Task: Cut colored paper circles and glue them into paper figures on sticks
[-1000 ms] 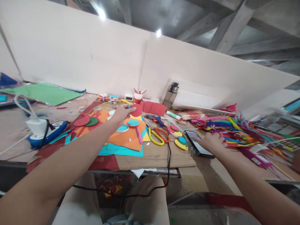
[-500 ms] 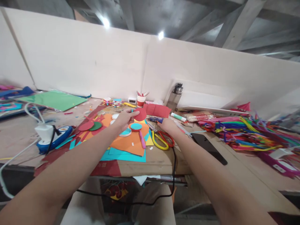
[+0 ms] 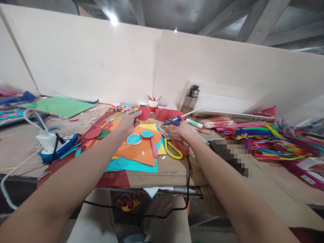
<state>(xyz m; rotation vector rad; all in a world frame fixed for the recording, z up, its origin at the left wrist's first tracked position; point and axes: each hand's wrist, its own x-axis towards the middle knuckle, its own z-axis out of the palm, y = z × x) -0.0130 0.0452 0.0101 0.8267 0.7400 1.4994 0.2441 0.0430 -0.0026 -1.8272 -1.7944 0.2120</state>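
Between the fingers and thumb of my left hand (image 3: pixel 129 123) is a red paper disc (image 3: pixel 145 113), held up above the table. My right hand (image 3: pixel 184 129) is closed around a blue glue gun (image 3: pixel 174 120), its nozzle toward the left and a white glue stick (image 3: pixel 189 113) jutting out behind. Just below that hand lie scissors (image 3: pixel 174 148) with yellow and red handles. Two round turquoise-faced pieces, a white-rimmed one (image 3: pixel 134 139) and a red-sided one (image 3: pixel 147 134), rest on orange sheets (image 3: pixel 141 157) beside a pink pen (image 3: pixel 153 148).
Red and green discs (image 3: pixel 93 133) lie at the left near a blue power strip (image 3: pixel 59 148). Behind stand a cup of pens (image 3: pixel 153 105) and a bottle (image 3: pixel 190 101). Pipe cleaners (image 3: pixel 275 143) pile up at the right. A black cord (image 3: pixel 188 175) hangs over the edge.
My right hand has raised the glue gun off the table, its glue stick now showing. My left hand has moved slightly left and up with the red disc.
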